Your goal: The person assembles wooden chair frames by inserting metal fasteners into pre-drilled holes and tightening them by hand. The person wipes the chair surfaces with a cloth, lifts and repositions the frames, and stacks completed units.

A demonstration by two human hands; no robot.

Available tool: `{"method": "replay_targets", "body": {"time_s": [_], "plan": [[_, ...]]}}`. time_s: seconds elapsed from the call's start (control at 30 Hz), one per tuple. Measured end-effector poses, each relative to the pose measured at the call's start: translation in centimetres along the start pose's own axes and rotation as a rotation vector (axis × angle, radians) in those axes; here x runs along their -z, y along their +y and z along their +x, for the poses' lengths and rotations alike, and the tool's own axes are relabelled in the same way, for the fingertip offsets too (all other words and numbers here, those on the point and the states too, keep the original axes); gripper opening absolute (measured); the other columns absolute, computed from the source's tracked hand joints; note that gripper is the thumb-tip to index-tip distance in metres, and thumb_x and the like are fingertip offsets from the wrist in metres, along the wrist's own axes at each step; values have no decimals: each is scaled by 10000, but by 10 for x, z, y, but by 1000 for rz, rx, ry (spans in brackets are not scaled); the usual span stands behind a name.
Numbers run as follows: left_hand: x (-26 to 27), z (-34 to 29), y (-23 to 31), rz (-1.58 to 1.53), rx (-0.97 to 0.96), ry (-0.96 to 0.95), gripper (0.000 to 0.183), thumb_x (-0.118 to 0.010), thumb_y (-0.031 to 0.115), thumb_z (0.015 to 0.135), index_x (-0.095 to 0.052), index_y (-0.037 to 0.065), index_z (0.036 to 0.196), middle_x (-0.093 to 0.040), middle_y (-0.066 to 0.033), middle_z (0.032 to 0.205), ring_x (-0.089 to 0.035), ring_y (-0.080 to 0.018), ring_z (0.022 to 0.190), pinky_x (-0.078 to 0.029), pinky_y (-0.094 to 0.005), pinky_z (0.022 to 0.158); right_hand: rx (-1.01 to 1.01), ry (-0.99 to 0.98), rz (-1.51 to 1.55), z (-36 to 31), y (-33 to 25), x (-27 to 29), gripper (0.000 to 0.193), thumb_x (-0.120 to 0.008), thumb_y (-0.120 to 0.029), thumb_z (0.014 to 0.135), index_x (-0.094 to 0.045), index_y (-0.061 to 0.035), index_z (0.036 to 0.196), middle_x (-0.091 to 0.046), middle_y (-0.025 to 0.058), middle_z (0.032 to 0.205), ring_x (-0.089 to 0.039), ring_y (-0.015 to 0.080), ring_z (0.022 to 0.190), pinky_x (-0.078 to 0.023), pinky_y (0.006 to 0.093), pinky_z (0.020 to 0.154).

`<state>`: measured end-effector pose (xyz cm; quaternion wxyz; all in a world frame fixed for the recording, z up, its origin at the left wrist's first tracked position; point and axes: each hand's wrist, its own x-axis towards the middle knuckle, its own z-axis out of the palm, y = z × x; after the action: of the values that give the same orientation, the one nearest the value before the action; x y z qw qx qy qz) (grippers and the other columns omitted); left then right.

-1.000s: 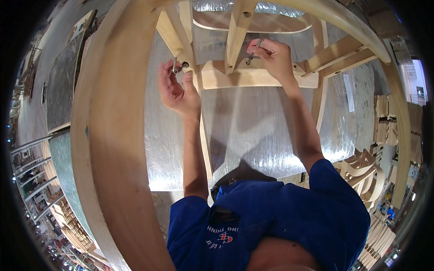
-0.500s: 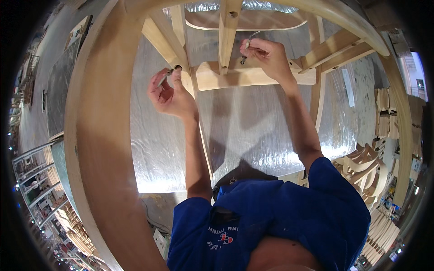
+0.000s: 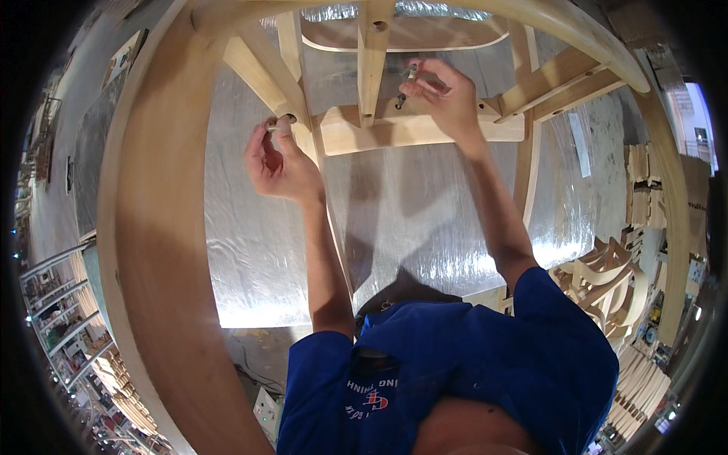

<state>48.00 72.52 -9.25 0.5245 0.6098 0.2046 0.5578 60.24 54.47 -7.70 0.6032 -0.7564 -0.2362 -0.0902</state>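
Up near a wooden strut (image 3: pixel 265 72), my left hand (image 3: pixel 282 167) is closed, thumb and fingers pinching a small pale metal piece (image 3: pixel 274 128) close to a dark hole at the strut's lower end. The piece's exact kind is too small to tell. My right hand (image 3: pixel 447 98) is closed round a slim metal piece (image 3: pixel 410 73) with a dark end pointing down, perhaps hardware. It is held just above the wooden crossbar (image 3: pixel 417 133), which shows small dark holes.
A curved wooden frame surrounds me, with a broad side rail (image 3: pixel 155 227) at left and an arched rail (image 3: pixel 584 34) above right. Plastic-wrapped sheeting (image 3: pixel 425 205) lies below. Curved wooden parts (image 3: pixel 599 273) are heaped at right; a metal rack (image 3: pixel 64 303) stands at left.
The metal piece in my left hand has turned and shows less beyond the fingers. My right hand has shifted slightly left and tilted its piece. The whole view has drifted a little.
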Motion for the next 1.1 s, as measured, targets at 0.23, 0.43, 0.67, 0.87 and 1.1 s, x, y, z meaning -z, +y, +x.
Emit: {"method": "replay_targets", "body": {"time_s": [0.23, 0.43, 0.67, 0.87, 1.1], "plan": [[-12, 5, 12, -129, -2, 43, 242, -600, 28, 884, -574, -103, 1085, -648, -148, 988, -616, -183, 892, -492, -286, 827, 35, -134, -78, 3, -2, 0, 144, -721, -116, 796, -672, 18, 812, -685, 63, 731, -594, 76, 627, -478, 218, 585], [0, 10, 6, -33, -17, -110, 245, -565, 43, 909, -572, -105, 1104, -648, -161, 1013, -617, -193, 912, -488, -303, 839, 97, 154, -186, -10, -9, -20, 181, -761, -140, 762, -645, -1, 752, -565, 65, 545, -403, 65, 462, -342, 218, 435], [7, 7, 3, -82, -25, -81, 320, -593, 54, 897, -533, -105, 1167, -626, -185, 1075, -616, -222, 965, -483, -331, 885, 303, 26, -292, 13, -19, 2, 244, -766, -158, 721, -642, -22, 881, -672, 84, 928, -620, 153, 819, -510, 269, 674], [17, 11, 0, -26, -103, -215, 283, -599, 29, 886, -550, -122, 1120, -647, -176, 1007, -627, -214, 932, -495, -326, 880, 886, -577, -625, 77, -43, 37, 244, -715, -193, 730, -623, -49, 904, -648, 61, 995, -595, 228, 1027, -513, 337, 845], [9, 17, 8, -5, -17, -209, 151, -572, 13, 897, -631, -87, 994, -670, -134, 921, -626, -166, 875, -489, -281, 824, 542, -760, -669, 81, -45, 37, 286, -698, -199, 800, -513, -4, 703, -571, 111, 707, -557, 256, 617, -438, 372, 568]]}}
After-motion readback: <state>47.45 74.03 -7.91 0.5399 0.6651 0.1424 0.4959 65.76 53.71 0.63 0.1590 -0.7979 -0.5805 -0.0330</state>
